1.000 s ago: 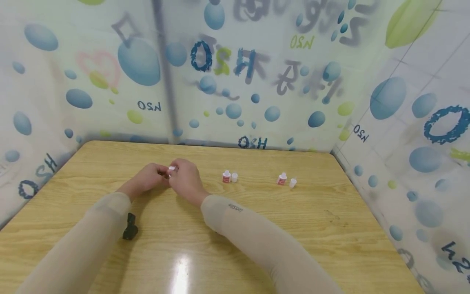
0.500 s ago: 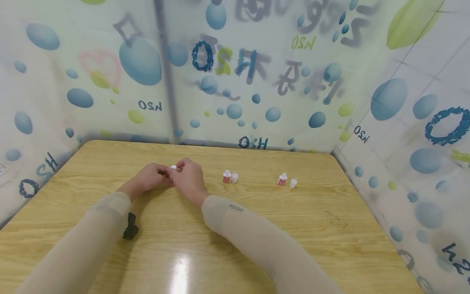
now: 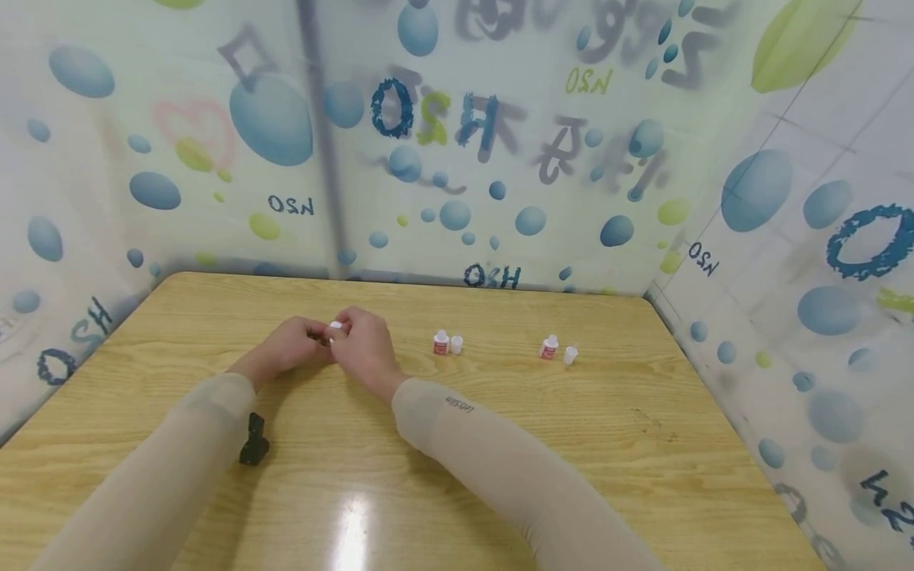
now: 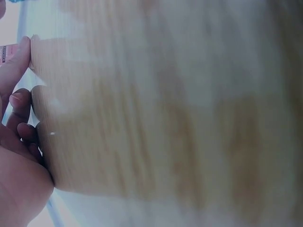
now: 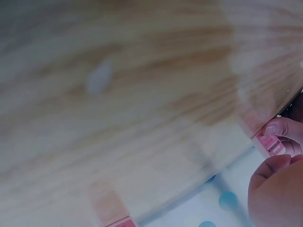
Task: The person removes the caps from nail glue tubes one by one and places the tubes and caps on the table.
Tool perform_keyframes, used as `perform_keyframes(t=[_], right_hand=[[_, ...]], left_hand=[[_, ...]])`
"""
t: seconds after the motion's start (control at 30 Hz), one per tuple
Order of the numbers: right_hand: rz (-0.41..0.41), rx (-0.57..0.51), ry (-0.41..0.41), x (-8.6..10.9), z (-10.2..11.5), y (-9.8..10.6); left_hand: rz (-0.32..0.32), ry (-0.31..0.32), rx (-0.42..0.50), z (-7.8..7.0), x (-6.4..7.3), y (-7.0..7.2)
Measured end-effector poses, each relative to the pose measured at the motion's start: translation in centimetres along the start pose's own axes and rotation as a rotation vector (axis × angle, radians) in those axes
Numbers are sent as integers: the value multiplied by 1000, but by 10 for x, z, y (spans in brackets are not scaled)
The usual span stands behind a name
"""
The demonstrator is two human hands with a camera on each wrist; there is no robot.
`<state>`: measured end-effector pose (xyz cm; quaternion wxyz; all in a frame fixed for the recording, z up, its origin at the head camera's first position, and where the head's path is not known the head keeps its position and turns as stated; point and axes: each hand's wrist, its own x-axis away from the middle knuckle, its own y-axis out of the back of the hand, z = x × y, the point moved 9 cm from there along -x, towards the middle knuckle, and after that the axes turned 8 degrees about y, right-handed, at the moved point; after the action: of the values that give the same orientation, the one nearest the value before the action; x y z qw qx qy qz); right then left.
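Observation:
At the table's back left, a small white bottle with a pink label [image 5: 271, 144] stands on the wood, mostly covered by fingers in the head view. My left hand [image 3: 291, 346] pinches its body low down; in the left wrist view that hand [image 4: 16, 179] lies along the tabletop with its label partly showing. From the other side my right hand [image 3: 366, 346] curls over the top, thumb and forefinger around the white cap [image 3: 336, 325]. Whether the cap is seated on the bottle cannot be made out.
To the right stand a red-labelled bottle [image 3: 440, 343] with a small white cap [image 3: 456, 345] beside it, and another such bottle [image 3: 548, 347] with its own cap [image 3: 570, 354]. A black object [image 3: 254, 440] lies near my left forearm. A patterned wall [image 3: 428, 238] borders the wooden table [image 3: 607, 460].
My right fingers have shifted slightly around the white cap, back and forth. The left hand keeps its place, and the other bottles and caps have not moved.

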<state>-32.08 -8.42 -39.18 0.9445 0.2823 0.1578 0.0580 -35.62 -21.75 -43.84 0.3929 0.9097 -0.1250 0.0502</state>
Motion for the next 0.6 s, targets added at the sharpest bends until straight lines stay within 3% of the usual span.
perform_keyframes(t=[0.6], right_hand=[[7,-37,-43,0,-6,0]], left_hand=[[-1,5,1,-1,0,1]])
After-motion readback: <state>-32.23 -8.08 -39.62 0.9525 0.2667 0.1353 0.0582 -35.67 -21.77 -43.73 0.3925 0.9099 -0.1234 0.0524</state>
